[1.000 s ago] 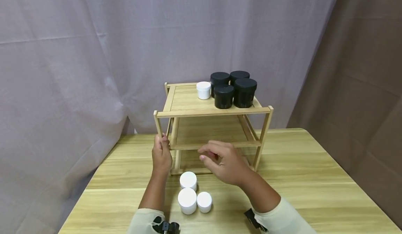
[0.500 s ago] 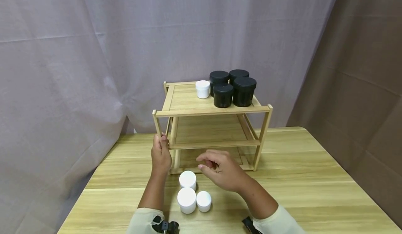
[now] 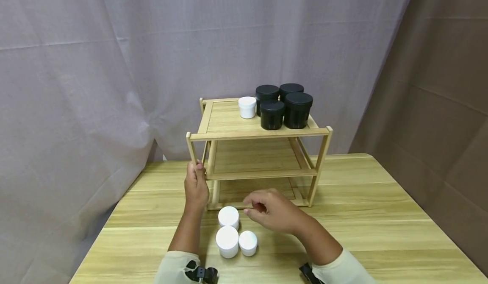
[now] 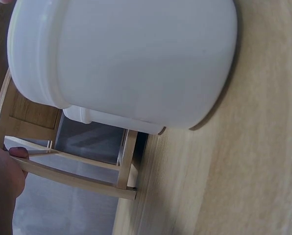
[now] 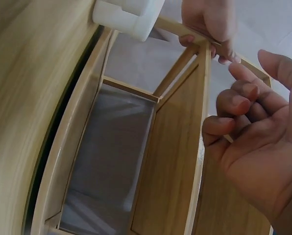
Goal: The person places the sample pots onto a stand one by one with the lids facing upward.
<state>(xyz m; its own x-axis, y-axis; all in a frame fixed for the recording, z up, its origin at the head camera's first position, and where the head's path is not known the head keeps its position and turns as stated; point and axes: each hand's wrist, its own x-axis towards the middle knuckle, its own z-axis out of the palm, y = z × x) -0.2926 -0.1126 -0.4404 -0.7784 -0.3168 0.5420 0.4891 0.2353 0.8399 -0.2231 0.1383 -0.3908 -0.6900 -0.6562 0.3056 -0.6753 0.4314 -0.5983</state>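
My left hand point(image 3: 196, 181) grips the front left post of a three-tier wooden shelf point(image 3: 259, 135) at its middle tier; the right wrist view shows that left hand point(image 5: 209, 19) curled round the post. My right hand point(image 3: 257, 207) hovers low over the table in front of the shelf, fingers loosely curled and holding nothing, just right of the rearmost white jar point(image 3: 228, 217). Two more white jars point(image 3: 227, 241) point(image 3: 248, 243) stand nearer me. In the left wrist view a white jar point(image 4: 126, 63) fills the frame. The right hand point(image 5: 249, 142) shows an empty palm.
On the shelf's top tier stand one small white jar point(image 3: 247, 107) and several black jars point(image 3: 286, 108) at the right. The wooden table point(image 3: 362, 216) stretches to the right. Grey and brown curtains hang behind.
My right hand has dropped and drawn back from the middle tier's front toward the white jars on the table. The left hand has kept its grip on the post.
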